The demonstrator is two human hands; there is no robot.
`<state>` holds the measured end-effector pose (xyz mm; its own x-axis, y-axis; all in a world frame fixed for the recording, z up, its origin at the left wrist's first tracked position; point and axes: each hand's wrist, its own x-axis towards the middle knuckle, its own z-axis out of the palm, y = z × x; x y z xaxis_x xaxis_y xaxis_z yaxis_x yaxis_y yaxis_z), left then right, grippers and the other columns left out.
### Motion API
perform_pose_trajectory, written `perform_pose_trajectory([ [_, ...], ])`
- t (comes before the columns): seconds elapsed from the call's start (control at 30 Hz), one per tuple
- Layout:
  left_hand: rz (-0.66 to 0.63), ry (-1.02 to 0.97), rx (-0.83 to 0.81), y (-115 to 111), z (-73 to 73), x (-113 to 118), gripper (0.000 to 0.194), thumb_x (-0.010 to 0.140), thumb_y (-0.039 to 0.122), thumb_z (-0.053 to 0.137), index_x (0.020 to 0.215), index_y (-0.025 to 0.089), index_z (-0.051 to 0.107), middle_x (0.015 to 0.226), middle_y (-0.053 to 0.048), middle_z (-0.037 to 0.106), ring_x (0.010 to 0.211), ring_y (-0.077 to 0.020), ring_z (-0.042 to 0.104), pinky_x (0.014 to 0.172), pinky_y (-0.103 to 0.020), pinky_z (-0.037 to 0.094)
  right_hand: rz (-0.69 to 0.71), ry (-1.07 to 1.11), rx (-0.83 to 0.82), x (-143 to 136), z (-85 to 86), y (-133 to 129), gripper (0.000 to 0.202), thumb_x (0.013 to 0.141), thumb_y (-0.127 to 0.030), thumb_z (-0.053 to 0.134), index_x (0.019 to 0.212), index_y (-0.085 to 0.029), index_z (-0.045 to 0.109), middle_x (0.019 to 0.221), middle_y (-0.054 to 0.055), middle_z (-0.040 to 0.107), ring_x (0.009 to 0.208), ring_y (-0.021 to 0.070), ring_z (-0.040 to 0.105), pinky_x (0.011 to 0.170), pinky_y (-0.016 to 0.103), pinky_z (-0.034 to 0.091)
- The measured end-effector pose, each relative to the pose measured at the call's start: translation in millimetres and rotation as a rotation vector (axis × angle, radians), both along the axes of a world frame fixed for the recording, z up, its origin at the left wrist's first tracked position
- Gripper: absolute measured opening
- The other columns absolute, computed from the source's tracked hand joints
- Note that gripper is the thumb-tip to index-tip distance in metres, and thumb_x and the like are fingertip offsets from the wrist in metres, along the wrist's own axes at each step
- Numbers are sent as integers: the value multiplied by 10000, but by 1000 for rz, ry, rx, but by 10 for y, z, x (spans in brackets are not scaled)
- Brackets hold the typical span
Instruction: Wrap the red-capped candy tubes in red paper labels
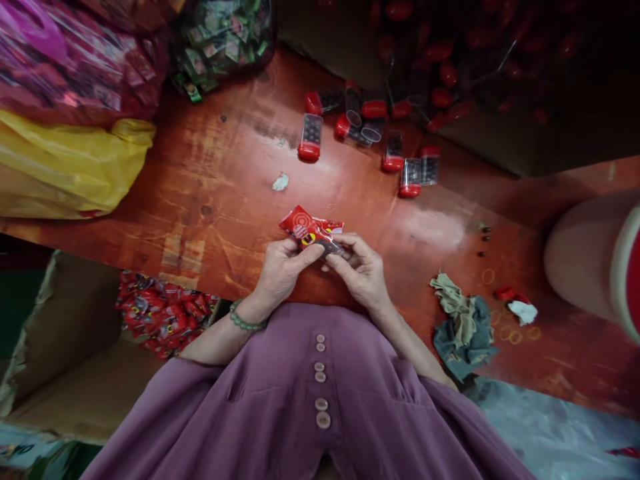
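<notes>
The reddish desk (240, 153) spans the frame. At lower left, a cardboard box (80, 320) holds piled red packets (163, 313). At centre, the left hand (281, 270) and right hand (364, 273) both pinch one red wrapper (307, 228) between thumbs and fingers. Red-capped containers (311, 137) lie upper centre; tiny dark balls (487, 230) at right.

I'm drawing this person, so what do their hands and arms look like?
The left hand and right hand wear no visible gloves. A green, round-beaded bracelet circles the left wrist. No sleeve covers the visible part of either forearm.
</notes>
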<state>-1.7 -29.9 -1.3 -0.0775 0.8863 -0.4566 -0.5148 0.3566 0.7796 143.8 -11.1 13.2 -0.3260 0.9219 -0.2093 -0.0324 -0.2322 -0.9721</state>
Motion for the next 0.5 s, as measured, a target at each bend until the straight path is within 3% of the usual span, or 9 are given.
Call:
perform_pose_trajectory([
  [0.13, -106, -33, 0, -59, 25, -1, 295, 663, 447, 853, 709, 171, 759, 683, -22, 731, 609, -127, 630, 643, -265, 535, 8, 57, -18, 0, 13, 30, 316, 824, -342, 745, 1115, -289, 635, 1079, 12, 530, 753, 94, 619, 662, 266, 620],
  [0.37, 34, -141, -41, -190, 130, -81, 363, 642, 472, 863, 828, 179, 757, 799, -41, 755, 703, -148, 672, 739, -306, 561, 41, 77, -30, -62, -17, -38, 300, 816, -381, 746, 1077, -274, 644, 1075, 18, 540, 744, 99, 615, 631, 271, 613],
  [0.5, 20, -105, -94, -313, 143, -149, 290, 670, 409, 855, 731, 154, 730, 677, -21, 714, 606, -117, 630, 655, -264, 544, 95, 37, 61, -108, -76, -145, 272, 841, -398, 730, 1055, -262, 630, 968, 6, 598, 695, 105, 634, 641, 278, 577],
])
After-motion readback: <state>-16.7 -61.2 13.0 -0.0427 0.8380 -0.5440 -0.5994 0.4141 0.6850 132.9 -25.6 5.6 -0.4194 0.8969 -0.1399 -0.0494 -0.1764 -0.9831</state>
